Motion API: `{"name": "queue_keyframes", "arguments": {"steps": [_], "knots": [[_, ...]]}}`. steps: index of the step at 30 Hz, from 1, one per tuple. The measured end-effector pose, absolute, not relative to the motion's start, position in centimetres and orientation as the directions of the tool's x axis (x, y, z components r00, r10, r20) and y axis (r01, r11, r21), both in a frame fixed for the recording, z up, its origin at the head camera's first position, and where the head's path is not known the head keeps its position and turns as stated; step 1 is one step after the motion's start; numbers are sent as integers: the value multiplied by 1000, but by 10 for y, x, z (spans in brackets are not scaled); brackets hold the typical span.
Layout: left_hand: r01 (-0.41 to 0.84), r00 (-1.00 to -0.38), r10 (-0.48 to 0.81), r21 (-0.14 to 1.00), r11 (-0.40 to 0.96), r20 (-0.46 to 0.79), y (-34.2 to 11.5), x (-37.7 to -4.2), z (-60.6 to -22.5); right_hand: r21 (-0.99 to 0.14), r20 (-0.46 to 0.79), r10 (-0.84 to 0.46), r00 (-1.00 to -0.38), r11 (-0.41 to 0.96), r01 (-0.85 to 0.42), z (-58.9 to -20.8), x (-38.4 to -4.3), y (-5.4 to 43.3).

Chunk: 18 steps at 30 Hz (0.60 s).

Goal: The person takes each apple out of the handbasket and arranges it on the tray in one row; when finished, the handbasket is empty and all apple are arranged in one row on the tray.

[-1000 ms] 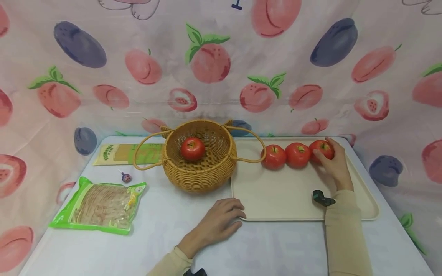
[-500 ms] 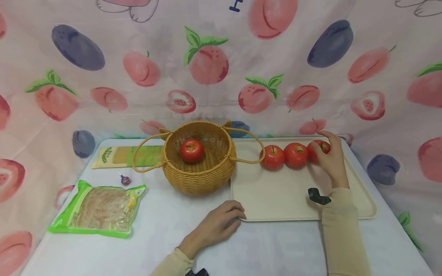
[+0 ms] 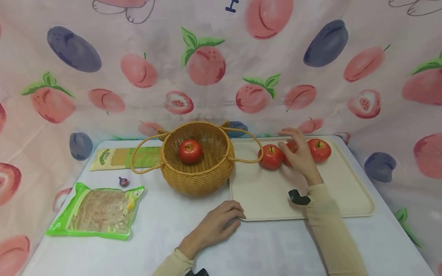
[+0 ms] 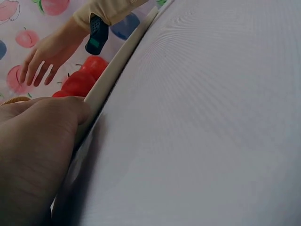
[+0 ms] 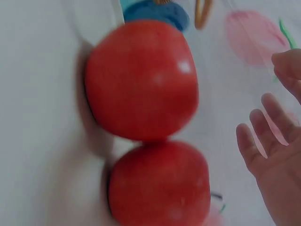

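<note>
My right hand hovers above the middle apple on the beige tray, its fingers apart and holding nothing. Part of that apple is hidden behind the hand. To its left sits a second red apple, to its right a third, the right apple. The right wrist view has the spread fingers beside two touching apples, with a gap between. Meanwhile my left hand rests at the tray's near left corner, fingertips on the rim. A wicker basket with one apple inside stands left of the tray.
Behind the basket's left handle lies a flat pack of noodles. In front of it are a small wrapped lollipop and a green-edged bag of sliced food. One basket handle overhangs the tray. A fruit-print cloth hangs at the back.
My right hand has let go of the right apple and moved left, over the middle one. The left hand stays on the tray's corner. The view has shifted slightly.
</note>
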<state>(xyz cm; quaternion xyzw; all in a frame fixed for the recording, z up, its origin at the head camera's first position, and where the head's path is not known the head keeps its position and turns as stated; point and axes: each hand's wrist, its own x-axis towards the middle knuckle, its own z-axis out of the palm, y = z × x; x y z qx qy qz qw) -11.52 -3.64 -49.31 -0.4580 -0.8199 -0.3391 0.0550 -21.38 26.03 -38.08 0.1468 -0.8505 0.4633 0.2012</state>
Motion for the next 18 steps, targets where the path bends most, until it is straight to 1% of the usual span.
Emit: {"name": "queue_keyframes", "arguments": {"steps": [4, 11, 13, 18], "knots": [[790, -572, 714, 508, 344, 404, -38, -116, -494, -715, 460, -132, -878, 531, -455, -380, -217, 249], [788, -575, 717, 504, 354, 395, -40, -115, -493, -676, 443, -270, -855, 526, -517, -392, -236, 244], [790, -573, 716, 500, 355, 398, -39, -115, -492, -647, 449, -323, -833, 526, -552, -390, -240, 240], [791, -573, 713, 501, 351, 404, -38, -115, -492, -578, 491, -440, -752, 481, -659, -381, -246, 226]]}}
